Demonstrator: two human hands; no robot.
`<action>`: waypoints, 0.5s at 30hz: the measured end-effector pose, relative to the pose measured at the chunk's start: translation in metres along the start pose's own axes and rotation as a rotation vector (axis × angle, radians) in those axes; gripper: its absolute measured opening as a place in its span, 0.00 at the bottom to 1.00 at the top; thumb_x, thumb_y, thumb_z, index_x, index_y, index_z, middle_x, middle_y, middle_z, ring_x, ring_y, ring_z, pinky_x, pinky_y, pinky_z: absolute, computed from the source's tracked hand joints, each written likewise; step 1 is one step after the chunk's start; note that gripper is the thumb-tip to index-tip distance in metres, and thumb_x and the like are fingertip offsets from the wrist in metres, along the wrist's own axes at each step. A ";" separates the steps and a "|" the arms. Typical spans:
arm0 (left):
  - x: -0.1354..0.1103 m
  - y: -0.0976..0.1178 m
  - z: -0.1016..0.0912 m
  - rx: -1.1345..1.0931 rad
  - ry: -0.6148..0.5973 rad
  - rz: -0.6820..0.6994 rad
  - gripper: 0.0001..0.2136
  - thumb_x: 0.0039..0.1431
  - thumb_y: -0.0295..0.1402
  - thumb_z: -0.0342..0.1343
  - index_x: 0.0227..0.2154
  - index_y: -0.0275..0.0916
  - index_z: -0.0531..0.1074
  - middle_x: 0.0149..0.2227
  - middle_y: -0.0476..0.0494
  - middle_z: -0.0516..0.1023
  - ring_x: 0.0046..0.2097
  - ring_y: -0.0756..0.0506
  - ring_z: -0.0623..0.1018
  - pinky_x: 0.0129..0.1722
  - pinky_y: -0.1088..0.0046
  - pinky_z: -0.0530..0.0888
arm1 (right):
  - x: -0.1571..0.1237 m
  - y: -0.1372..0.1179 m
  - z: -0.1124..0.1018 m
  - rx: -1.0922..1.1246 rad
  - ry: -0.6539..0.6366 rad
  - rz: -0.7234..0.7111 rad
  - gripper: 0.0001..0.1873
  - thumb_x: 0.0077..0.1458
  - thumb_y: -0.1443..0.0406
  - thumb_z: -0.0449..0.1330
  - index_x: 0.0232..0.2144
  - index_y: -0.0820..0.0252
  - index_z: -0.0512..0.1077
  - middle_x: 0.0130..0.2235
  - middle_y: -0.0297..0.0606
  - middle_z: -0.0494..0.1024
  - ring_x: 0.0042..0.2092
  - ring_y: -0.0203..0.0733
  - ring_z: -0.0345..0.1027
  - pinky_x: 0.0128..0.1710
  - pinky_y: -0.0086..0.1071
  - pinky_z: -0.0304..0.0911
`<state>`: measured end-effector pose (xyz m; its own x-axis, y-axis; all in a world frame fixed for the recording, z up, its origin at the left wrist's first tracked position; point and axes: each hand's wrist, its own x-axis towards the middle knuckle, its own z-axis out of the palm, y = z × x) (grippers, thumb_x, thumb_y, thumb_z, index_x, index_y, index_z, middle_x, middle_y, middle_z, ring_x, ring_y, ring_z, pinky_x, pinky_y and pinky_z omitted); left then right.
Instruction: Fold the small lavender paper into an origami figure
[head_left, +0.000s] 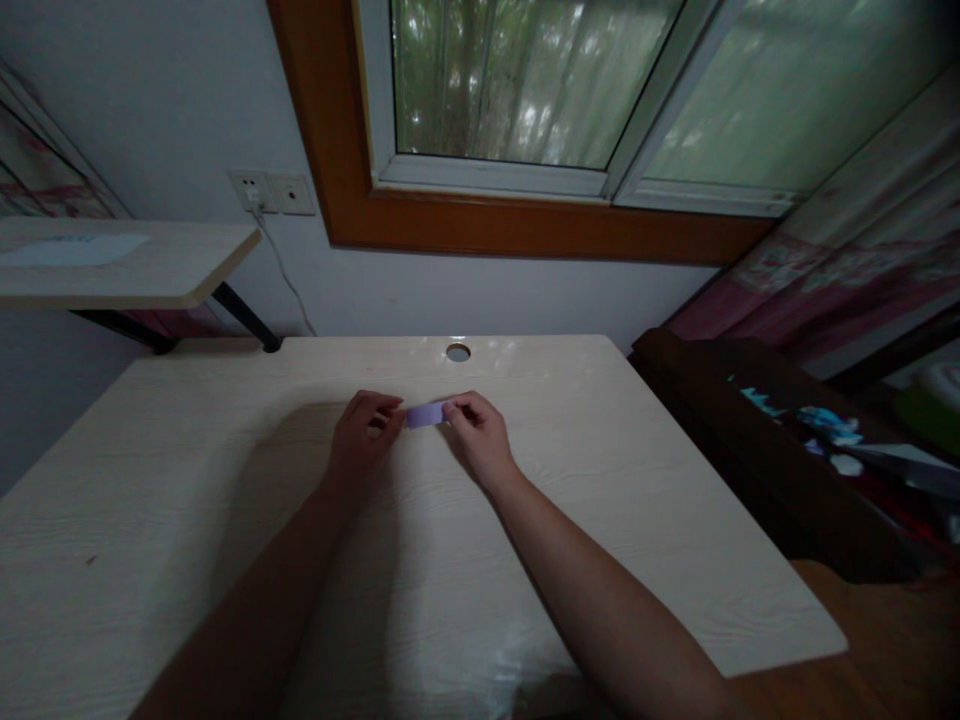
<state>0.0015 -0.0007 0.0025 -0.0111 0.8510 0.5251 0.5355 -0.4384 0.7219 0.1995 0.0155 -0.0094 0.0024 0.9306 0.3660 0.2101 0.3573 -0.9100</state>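
Observation:
A small purple piece of paper point(425, 414) is held just above the pale wooden desk point(187, 520), near its middle. My left hand point(364, 435) pinches the paper's left end with curled fingers. My right hand point(476, 432) pinches its right end the same way. Both forearms reach in from the bottom of the view. The paper looks folded into a short strip, and its ends are hidden by my fingertips.
A round cable hole point(457, 352) sits at the desk's far edge. A raised shelf point(127, 265) stands at the left, with a wall socket point(271, 192) and cord behind. A window is above. Dark furniture point(780, 450) with clutter lies to the right.

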 end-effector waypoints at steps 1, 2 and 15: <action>0.000 0.000 0.000 -0.010 -0.016 0.001 0.06 0.61 0.34 0.57 0.39 0.40 0.74 0.39 0.46 0.72 0.37 0.49 0.76 0.34 0.74 0.78 | 0.000 -0.001 0.000 -0.003 -0.016 -0.013 0.09 0.58 0.59 0.60 0.32 0.57 0.76 0.32 0.36 0.75 0.35 0.40 0.68 0.36 0.32 0.63; 0.000 0.000 0.001 -0.016 -0.032 0.003 0.06 0.61 0.33 0.57 0.39 0.40 0.74 0.39 0.45 0.72 0.36 0.49 0.77 0.34 0.74 0.78 | -0.001 -0.003 0.000 -0.006 -0.031 -0.026 0.09 0.58 0.59 0.60 0.32 0.57 0.76 0.33 0.36 0.75 0.35 0.40 0.68 0.36 0.32 0.63; 0.000 -0.002 -0.001 0.003 -0.059 -0.054 0.05 0.59 0.34 0.58 0.29 0.40 0.74 0.29 0.47 0.76 0.30 0.48 0.75 0.31 0.73 0.74 | 0.000 0.002 0.002 0.055 0.074 0.032 0.10 0.58 0.59 0.60 0.38 0.56 0.75 0.36 0.37 0.76 0.36 0.40 0.69 0.39 0.33 0.67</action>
<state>-0.0001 -0.0006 0.0014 0.0093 0.8890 0.4579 0.5377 -0.3905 0.7472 0.1976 0.0167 -0.0118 0.0809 0.9340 0.3479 0.1546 0.3330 -0.9302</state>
